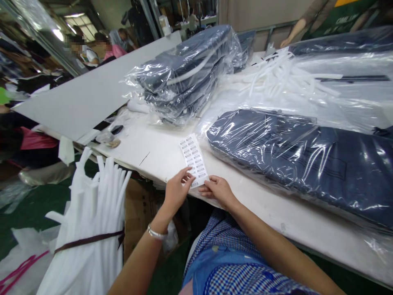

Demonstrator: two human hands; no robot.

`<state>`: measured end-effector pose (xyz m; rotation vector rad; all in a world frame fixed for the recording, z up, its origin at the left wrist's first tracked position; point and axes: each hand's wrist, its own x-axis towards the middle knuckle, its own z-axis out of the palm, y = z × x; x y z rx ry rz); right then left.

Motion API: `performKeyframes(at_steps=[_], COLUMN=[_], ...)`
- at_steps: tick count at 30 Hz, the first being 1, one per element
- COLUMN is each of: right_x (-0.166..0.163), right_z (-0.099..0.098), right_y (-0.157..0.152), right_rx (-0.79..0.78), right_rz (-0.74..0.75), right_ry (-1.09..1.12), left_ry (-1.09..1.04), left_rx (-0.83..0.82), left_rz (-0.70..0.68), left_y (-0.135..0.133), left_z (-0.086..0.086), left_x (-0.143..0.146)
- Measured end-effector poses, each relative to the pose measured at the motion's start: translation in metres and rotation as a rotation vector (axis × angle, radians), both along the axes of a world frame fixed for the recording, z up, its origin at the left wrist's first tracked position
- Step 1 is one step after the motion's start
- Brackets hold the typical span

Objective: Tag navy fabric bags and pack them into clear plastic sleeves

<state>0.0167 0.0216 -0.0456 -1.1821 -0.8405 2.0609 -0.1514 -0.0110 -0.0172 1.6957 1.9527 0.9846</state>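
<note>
A white sheet of barcode stickers [193, 152] reaches over the front edge of the table, its far end towards the wrapped goods. My right hand [220, 191] pinches its near right corner between thumb and fingers. At the lower left of the sheet, my left hand [177, 187] has thumb and forefinger bent together over the labels. Whether a single sticker is between those fingertips is too small to tell. Just right of the sheet lies a dark blue garment in a clear plastic bag [276, 139].
More bagged dark garments [187, 69] are piled at the back of the white table [147, 143]. White foam strips [282, 78] lie on plastic bags at the right rear. A strapped bundle of white foam tubes [92, 217] stands front left, beside a cardboard box [136, 209]. A co-worker's hand [286, 42] shows across the table.
</note>
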Motion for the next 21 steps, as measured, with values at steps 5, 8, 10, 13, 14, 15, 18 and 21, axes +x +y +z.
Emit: performKeyframes(at_steps=[5,8,10,13,14,15,18,21], right_x=[-0.001,-0.002,-0.002,-0.002,-0.002,-0.003,-0.003,-0.004], right_z=[0.001,0.003,0.005,0.006,0.006,0.006,0.005,0.003], right_y=[-0.001,-0.001,-0.001,-0.003,-0.003,-0.003,-0.004,-0.005], right_rx=[0.029,0.027,0.015,0.011,0.011,0.012,0.034,0.095], right_rz=[0.004,-0.005,-0.013,-0.017,-0.018,-0.02,-0.025,-0.017], right_ry=[0.002,0.005,0.007,0.032,0.036,0.036,0.018,-0.001], left_ry=[-0.184,-0.195,-0.188,-0.199,-0.214,-0.231,-0.273,-0.304], left_rx=[-0.005,0.021,0.036,0.054,0.06,0.063,0.062,0.049], left_rz=[0.116,0.157,0.185,0.231,0.244,0.254,0.28,0.301], left_y=[-0.037,-0.034,-0.031,-0.03,-0.029,-0.029,-0.027,-0.027], left_z=[-0.028,-0.034,-0.036,-0.037,-0.037,-0.038,-0.037,-0.035], left_x=[0.024,0.03,0.034,0.038,0.039,0.04,0.042,0.041])
